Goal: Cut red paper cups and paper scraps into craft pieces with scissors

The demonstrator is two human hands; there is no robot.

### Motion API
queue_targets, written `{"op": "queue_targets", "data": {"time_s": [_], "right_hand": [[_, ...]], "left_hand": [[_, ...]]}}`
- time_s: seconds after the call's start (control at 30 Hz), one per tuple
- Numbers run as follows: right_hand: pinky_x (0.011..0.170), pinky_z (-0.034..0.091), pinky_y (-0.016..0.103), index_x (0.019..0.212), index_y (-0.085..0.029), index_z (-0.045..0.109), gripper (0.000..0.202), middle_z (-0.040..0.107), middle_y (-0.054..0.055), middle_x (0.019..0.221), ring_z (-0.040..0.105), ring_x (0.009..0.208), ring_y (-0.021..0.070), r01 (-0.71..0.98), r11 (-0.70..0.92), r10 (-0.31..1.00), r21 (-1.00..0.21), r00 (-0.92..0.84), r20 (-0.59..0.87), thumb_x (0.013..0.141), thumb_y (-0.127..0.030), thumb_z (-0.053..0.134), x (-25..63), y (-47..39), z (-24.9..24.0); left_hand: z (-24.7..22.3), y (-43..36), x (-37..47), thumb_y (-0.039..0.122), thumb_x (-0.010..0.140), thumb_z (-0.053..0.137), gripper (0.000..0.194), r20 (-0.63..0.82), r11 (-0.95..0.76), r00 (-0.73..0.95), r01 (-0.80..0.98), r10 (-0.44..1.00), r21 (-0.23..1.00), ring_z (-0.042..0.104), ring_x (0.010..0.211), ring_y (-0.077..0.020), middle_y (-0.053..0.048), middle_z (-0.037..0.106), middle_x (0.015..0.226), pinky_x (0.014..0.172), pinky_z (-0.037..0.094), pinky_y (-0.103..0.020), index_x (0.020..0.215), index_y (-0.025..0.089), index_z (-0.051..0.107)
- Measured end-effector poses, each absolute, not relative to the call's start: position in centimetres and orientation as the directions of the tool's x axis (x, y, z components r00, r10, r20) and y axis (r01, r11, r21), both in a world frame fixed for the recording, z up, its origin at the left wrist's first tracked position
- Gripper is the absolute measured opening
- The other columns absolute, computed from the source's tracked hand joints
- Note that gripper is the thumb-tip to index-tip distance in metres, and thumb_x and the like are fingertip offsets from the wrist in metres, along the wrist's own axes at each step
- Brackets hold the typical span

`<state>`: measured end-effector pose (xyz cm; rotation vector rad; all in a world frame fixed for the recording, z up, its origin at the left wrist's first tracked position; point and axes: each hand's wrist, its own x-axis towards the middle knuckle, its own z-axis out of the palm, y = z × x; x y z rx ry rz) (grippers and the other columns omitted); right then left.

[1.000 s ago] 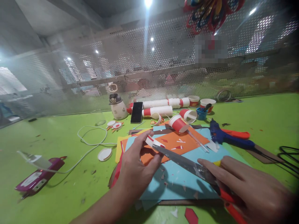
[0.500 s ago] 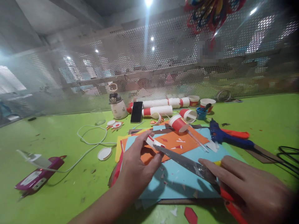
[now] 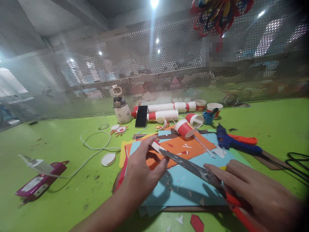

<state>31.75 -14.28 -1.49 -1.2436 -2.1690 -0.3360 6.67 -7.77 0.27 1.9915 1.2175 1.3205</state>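
My left hand [image 3: 143, 169] pinches a small white and red paper piece [image 3: 156, 146] between thumb and fingers. Orange-handled scissors [image 3: 193, 167] are in my right hand [image 3: 256, 190], their blades pointing left with the tips at the paper piece. The blades look closed or nearly so. Under both hands lies a light blue sheet [image 3: 185, 190], partly covered by an orange sheet [image 3: 173, 154] with paper scraps on it. A red and white paper cup [image 3: 184, 128] rests tilted on the sheets just beyond.
A blue glue gun [image 3: 236, 141] lies to the right with its black cable. Behind stand a phone [image 3: 141, 116], a bottle [image 3: 122, 112] and white paper rolls [image 3: 166, 115]. At left, a purple power strip [image 3: 41, 182] has a charger and white cable.
The scissor blades have come together at the paper piece, and its right-hand end no longer shows beyond them. Both hands stay almost in place.
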Motion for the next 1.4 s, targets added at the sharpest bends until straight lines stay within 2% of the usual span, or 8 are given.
{"op": "queue_targets", "data": {"time_s": [0.13,0.5,0.6,0.77,1.0,1.2,1.4], "right_hand": [[0.051,0.047,0.032,0.127,-0.024,0.057,0.045,0.066,0.006,0.077,0.063,0.065,0.0229,0.845,0.53,0.691,-0.078,-0.376,0.617,0.083,-0.025,0.053,31.3,-14.3,-2.0],[0.053,0.046,0.031,0.127,-0.023,0.057,0.047,0.067,0.006,0.078,0.062,0.064,0.0225,0.833,0.546,0.704,-0.088,-0.4,0.587,0.081,-0.022,0.052,31.8,-14.0,-2.5],[0.054,0.046,0.032,0.128,-0.022,0.055,0.048,0.065,0.006,0.08,0.061,0.064,0.0218,0.838,0.538,0.745,-0.093,-0.421,0.517,0.081,-0.019,0.05,32.2,-14.1,-2.5],[0.056,0.046,0.034,0.136,-0.02,0.038,0.052,0.056,0.007,0.086,0.059,0.067,0.0215,0.836,0.543,0.804,-0.077,-0.491,0.336,0.085,-0.011,0.041,32.6,-14.2,-2.6],[0.054,0.046,0.035,0.135,-0.02,0.036,0.047,0.052,0.006,0.087,0.058,0.066,0.0213,0.831,0.553,0.794,-0.064,-0.503,0.341,0.088,-0.018,0.042,32.8,-14.4,-2.8],[0.055,0.045,0.034,0.135,-0.02,0.037,0.047,0.051,0.005,0.084,0.056,0.065,0.0202,0.831,0.553,0.796,-0.062,-0.505,0.334,0.088,-0.015,0.042,32.8,-14.3,-2.5],[0.062,0.049,0.036,0.135,-0.019,0.038,0.046,0.054,0.007,0.091,0.059,0.075,0.0218,0.832,0.542,0.816,-0.116,-0.488,0.311,0.09,-0.015,0.044,32.6,-14.2,-2.1]], "left_hand": [[0.1,-7.7,6.6,0.023,0.079,0.063,0.046,0.492,-0.508,0.155,0.416,0.857,0.754,0.066,0.077,-0.0157,-0.009,0.064,0.111,0.074,0.058,-0.033,0.123,0.02,0.049],[-0.1,-7.7,6.7,0.021,0.078,0.062,0.046,0.512,-0.518,0.15,0.46,0.846,0.721,0.065,0.076,-0.0151,-0.009,0.063,0.111,0.073,0.057,-0.034,0.122,0.018,0.05],[-0.2,-7.7,6.7,0.02,0.077,0.062,0.047,0.514,-0.519,0.149,0.463,0.845,0.719,0.065,0.075,-0.0141,-0.009,0.062,0.113,0.072,0.057,-0.033,0.122,0.019,0.05],[-0.3,-7.6,6.7,0.02,0.077,0.062,0.047,0.525,-0.529,0.148,0.451,0.838,0.718,0.065,0.073,-0.0133,-0.009,0.063,0.113,0.07,0.058,-0.031,0.122,0.019,0.05],[-0.2,-7.7,6.6,0.02,0.077,0.062,0.046,0.519,-0.527,0.15,0.442,0.841,0.726,0.066,0.075,-0.0139,-0.01,0.063,0.114,0.071,0.058,-0.031,0.121,0.019,0.05],[-0.1,-7.7,6.6,0.021,0.077,0.062,0.045,0.525,-0.534,0.161,0.46,0.835,0.709,0.066,0.074,-0.0136,-0.009,0.064,0.112,0.07,0.058,-0.031,0.121,0.019,0.05],[0.0,-7.8,6.6,0.021,0.077,0.063,0.047,0.519,-0.52,0.156,0.506,0.84,0.688,0.066,0.072,-0.0136,-0.006,0.068,0.097,0.067,0.056,-0.029,0.122,0.018,0.05]]}}
